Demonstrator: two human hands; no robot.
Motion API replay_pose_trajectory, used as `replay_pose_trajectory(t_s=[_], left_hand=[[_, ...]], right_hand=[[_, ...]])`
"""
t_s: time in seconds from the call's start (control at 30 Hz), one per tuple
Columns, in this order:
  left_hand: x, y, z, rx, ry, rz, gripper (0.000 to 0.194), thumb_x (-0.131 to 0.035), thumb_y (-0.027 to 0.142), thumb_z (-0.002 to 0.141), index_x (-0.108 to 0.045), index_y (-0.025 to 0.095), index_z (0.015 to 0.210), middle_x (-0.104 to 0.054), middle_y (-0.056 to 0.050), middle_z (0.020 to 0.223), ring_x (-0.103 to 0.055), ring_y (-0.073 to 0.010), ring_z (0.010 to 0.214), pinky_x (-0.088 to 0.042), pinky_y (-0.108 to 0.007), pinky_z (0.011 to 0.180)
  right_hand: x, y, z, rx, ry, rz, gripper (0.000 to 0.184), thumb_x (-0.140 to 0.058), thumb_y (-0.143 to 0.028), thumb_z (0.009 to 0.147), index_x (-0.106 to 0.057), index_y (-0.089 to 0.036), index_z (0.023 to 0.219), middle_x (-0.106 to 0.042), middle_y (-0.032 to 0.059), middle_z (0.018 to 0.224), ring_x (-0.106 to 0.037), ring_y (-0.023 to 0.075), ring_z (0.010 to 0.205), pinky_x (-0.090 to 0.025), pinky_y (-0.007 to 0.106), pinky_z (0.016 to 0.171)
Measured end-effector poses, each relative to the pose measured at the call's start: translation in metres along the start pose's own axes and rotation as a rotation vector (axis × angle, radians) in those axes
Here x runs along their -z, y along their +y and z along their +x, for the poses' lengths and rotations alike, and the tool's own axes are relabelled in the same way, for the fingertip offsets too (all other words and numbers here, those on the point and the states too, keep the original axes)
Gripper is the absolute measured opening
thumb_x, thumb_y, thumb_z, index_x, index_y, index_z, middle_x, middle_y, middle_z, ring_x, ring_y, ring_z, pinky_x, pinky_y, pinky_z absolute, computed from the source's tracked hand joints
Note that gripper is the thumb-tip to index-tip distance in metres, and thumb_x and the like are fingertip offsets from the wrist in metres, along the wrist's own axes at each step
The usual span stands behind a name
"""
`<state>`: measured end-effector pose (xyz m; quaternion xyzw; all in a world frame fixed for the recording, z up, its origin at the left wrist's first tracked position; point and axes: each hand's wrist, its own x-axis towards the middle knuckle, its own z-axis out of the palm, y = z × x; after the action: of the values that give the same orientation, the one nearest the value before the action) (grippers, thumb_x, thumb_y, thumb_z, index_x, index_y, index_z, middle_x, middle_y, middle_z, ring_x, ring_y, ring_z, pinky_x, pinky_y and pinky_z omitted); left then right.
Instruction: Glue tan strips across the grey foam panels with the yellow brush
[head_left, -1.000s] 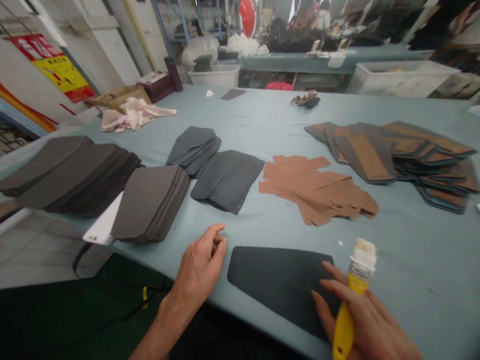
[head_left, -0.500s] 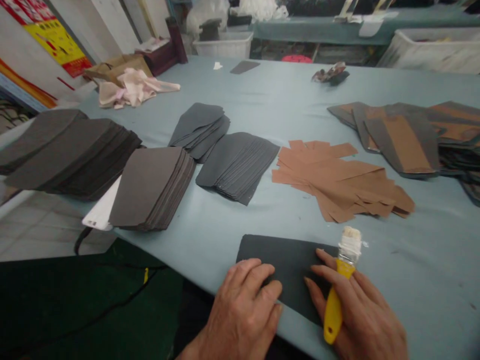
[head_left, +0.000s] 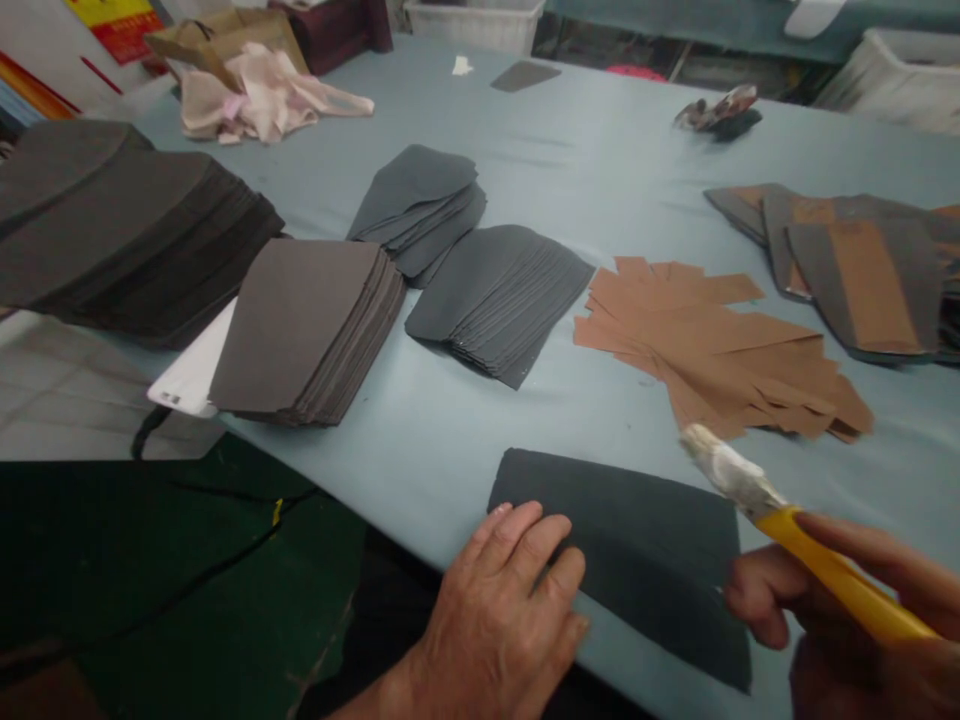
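Note:
A dark grey cut panel (head_left: 645,540) lies flat at the near edge of the table. My left hand (head_left: 510,600) rests on its left end, fingers stretched out and pressing lightly down. To the right of the panel, my right hand (head_left: 847,600) grips a paintbrush (head_left: 825,570) by its yellow handle. The brush's pale, whitish-coated bristles point up and to the left, raised over the table between the panel and a loose heap of brown strips (head_left: 712,350). Part of the right hand runs out of view.
Fanned grey panels (head_left: 495,300) and a further grey pile (head_left: 420,205) lie mid-table. Thick dark stacks (head_left: 300,330) stand left, one over a white board (head_left: 187,375). Grey pieces with brown strips (head_left: 870,280) lie right. Pink cloth (head_left: 262,95) sits far left.
My right hand has lifted off the panel and moved right, turning the brush from lying across the fingers to a grip with bristles pointing left. The left hand stays on the panel. The view has tilted down.

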<state>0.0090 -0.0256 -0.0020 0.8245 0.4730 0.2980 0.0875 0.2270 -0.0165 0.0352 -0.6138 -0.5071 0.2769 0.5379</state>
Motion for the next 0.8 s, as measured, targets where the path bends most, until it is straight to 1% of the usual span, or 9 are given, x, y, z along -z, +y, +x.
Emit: replay_pose_trajectory(t_s=[0.03,0.07,0.13,0.2,0.23,0.33,0.43,0.67,0.8], left_hand=[[0.000,0.000,-0.001,-0.002,-0.005,-0.001,0.030,-0.057,0.032,0.102,-0.069,0.018,0.125,-0.073,-0.007,0.135,-0.061,-0.0247,0.134,-0.047,-0.041,0.120],[0.000,0.000,-0.003,-0.003,-0.010,0.001,0.031,-0.057,0.034,0.103,-0.069,0.018,0.127,-0.073,-0.007,0.136,-0.060,-0.0247,0.136,-0.047,-0.041,0.121],[-0.001,0.000,-0.005,-0.009,-0.012,0.007,0.035,-0.057,0.037,0.103,-0.068,0.017,0.130,-0.071,-0.006,0.140,-0.058,-0.0245,0.140,-0.045,-0.041,0.123],[-0.002,0.000,-0.007,-0.015,-0.004,0.012,0.037,-0.058,0.038,0.103,-0.068,0.016,0.131,-0.071,-0.006,0.142,-0.056,-0.0242,0.143,-0.043,-0.040,0.125],[-0.002,0.000,-0.008,-0.019,-0.001,0.011,0.038,-0.058,0.039,0.103,-0.068,0.016,0.131,-0.071,-0.006,0.142,-0.055,-0.0241,0.144,-0.042,-0.040,0.125],[-0.001,-0.001,-0.008,-0.023,0.008,0.007,0.039,-0.056,0.039,0.104,-0.069,0.015,0.131,-0.071,-0.006,0.142,-0.056,-0.0237,0.143,-0.041,-0.039,0.126],[0.001,0.000,-0.008,-0.027,-0.013,0.016,0.038,-0.052,0.037,0.106,-0.069,0.015,0.132,-0.071,-0.006,0.142,-0.058,-0.0240,0.142,-0.043,-0.039,0.124],[-0.003,0.000,-0.013,-0.015,-0.015,-0.023,0.042,-0.058,0.035,0.103,-0.066,0.013,0.137,-0.070,-0.009,0.144,-0.051,-0.0249,0.149,-0.045,-0.042,0.124],[-0.004,-0.001,-0.015,-0.025,-0.015,-0.007,0.040,-0.054,0.034,0.104,-0.066,0.012,0.135,-0.069,-0.008,0.144,-0.052,-0.0257,0.148,-0.046,-0.042,0.123]], right_hand=[[-0.005,-0.007,0.003,-0.041,-0.001,0.097,0.046,-0.056,-0.068,0.098,-0.071,-0.029,0.115,-0.060,0.0013,0.064,-0.055,0.0189,0.053,-0.044,0.031,0.046],[-0.011,-0.012,0.007,-0.076,-0.027,0.144,0.043,-0.061,-0.068,0.095,-0.073,-0.029,0.107,-0.059,0.0010,0.061,-0.054,0.0177,0.050,-0.043,0.030,0.044],[-0.022,-0.019,0.015,-0.112,-0.158,0.172,0.040,-0.065,-0.066,0.094,-0.076,-0.028,0.095,-0.063,0.0030,0.061,-0.058,0.0176,0.049,-0.045,0.029,0.043],[-0.034,-0.020,0.019,-0.138,-0.223,0.185,0.041,-0.065,-0.065,0.095,-0.076,-0.026,0.089,-0.064,0.0027,0.059,-0.060,0.0169,0.048,-0.047,0.028,0.044],[-0.041,-0.021,0.019,-0.155,-0.215,0.195,0.041,-0.064,-0.065,0.096,-0.075,-0.025,0.087,-0.062,0.0014,0.056,-0.059,0.0158,0.047,-0.046,0.027,0.044],[-0.060,-0.020,0.014,-0.232,-0.123,0.207,0.038,-0.061,-0.059,0.099,-0.070,-0.024,0.086,-0.057,-0.0028,0.053,-0.054,0.0130,0.046,-0.044,0.024,0.046],[-0.073,-0.018,0.012,-0.278,-0.121,0.208,0.035,-0.060,-0.056,0.100,-0.067,-0.024,0.087,-0.054,-0.0048,0.051,-0.051,0.0121,0.045,-0.041,0.023,0.047],[-0.079,-0.009,0.017,-0.373,-0.144,0.199,0.041,-0.061,-0.063,0.098,-0.063,-0.023,0.088,-0.051,-0.0065,0.049,-0.049,0.0128,0.047,-0.037,0.025,0.048],[-0.082,-0.008,0.015,-0.388,-0.138,0.174,0.042,-0.061,-0.064,0.098,-0.062,-0.024,0.088,-0.050,-0.0071,0.050,-0.048,0.0126,0.049,-0.038,0.025,0.050]])
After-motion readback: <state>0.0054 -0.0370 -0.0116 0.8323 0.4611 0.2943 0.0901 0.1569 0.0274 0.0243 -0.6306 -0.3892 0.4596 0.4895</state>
